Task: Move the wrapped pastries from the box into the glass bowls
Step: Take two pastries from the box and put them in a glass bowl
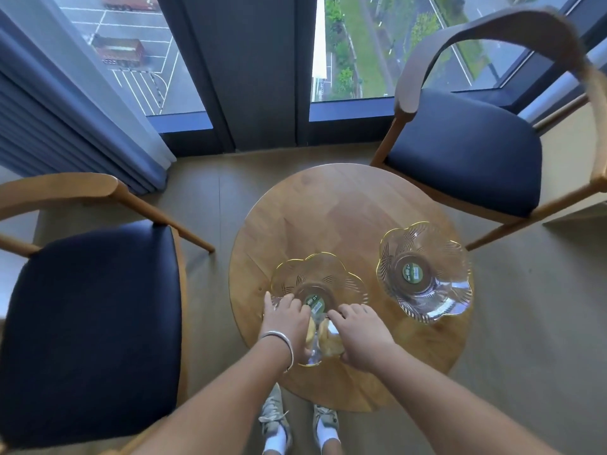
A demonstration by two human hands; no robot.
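Observation:
Two gold-rimmed, flower-shaped glass bowls stand on a round wooden table (345,205). The left bowl (317,274) is nearest me, and both my hands reach into its near side. My left hand (285,320), a silver bangle on its wrist, and my right hand (358,330) each rest on clear-wrapped yellow pastries (323,336) lying between them in that bowl. The right bowl (423,270) holds nothing but a green label at its bottom. No box is in view.
A wooden chair with a dark blue seat (88,323) stands left of the table, a matching chair (466,149) at the back right. Tall windows and a grey curtain (65,126) lie beyond. My shoes (295,425) show under the table's near edge.

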